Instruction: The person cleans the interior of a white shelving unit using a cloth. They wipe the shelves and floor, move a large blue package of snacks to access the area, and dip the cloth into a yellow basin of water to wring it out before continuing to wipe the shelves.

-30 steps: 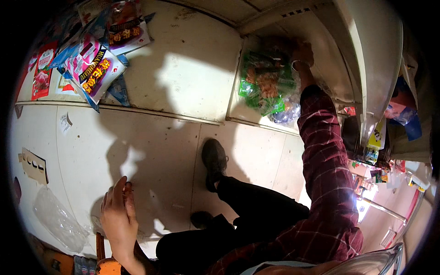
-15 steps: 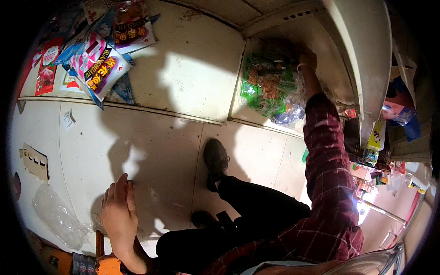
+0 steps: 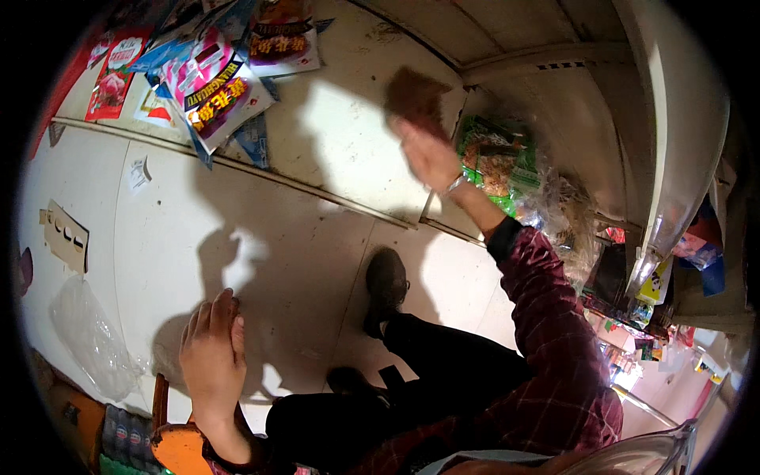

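Note:
My right hand (image 3: 430,154) reaches out over the pale shelf board, its fingers closed on a dark reddish-brown flat piece (image 3: 417,96). Motion blurs that piece, so its kind does not show. Just beside this hand, in the corner bay, lie clear-and-green packets of brown food (image 3: 497,162). Low on the left, my left hand (image 3: 212,360) hovers above the floor with its fingers pressed together and the thumb against them. What they hold, if anything, is hidden. Pink, white and blue snack packets (image 3: 214,91) lie heaped at the shelf's far left, by a red packet (image 3: 119,75).
A pale upright panel (image 3: 685,103) rises at the right. On the floor to the left lie a clear plastic bag (image 3: 89,340) and a beige card with slots (image 3: 67,237). An orange seat edge (image 3: 178,450) is near my left forearm. My shoe (image 3: 386,281) stands below the shelf.
My right hand has come out of the corner bay and swung left over the shelf board, carrying the reddish-brown piece. The left hand stays almost in place. The whole view has shifted slightly.

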Tool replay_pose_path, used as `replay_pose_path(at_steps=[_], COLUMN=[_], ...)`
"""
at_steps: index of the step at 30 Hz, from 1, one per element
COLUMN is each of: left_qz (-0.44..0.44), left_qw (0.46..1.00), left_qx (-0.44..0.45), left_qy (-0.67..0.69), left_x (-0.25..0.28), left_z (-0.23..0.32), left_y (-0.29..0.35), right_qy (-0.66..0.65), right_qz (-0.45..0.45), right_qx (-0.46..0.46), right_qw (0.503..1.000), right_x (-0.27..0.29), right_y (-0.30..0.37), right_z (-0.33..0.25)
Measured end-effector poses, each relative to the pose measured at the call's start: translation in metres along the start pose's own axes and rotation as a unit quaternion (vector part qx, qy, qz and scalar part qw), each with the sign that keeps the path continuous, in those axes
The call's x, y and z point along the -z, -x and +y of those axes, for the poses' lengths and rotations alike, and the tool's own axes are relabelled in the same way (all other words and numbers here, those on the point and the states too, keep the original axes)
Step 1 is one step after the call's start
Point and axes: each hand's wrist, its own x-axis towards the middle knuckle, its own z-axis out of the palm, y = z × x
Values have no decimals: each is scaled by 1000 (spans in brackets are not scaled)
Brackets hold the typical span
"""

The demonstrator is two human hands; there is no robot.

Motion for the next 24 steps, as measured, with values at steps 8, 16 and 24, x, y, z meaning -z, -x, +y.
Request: replay_pose_path(at_steps=[8, 16, 24], left_qz=[3, -19, -1], left_qw=[1000, 1000, 998], left_qx=[-15, 22, -11], left_qy=[16, -2, 59], left_x=[3, 0, -8], left_z=[6, -12, -4], left_y=[-7, 5, 5], right_qy=[257, 339, 401], right_qz=[307, 268, 254], right_qx=[43, 216, 6], right_qw=[915, 876, 880], right_x=[45, 31, 55], right_y=[-178, -210, -76], right_z=[33, -56, 93])
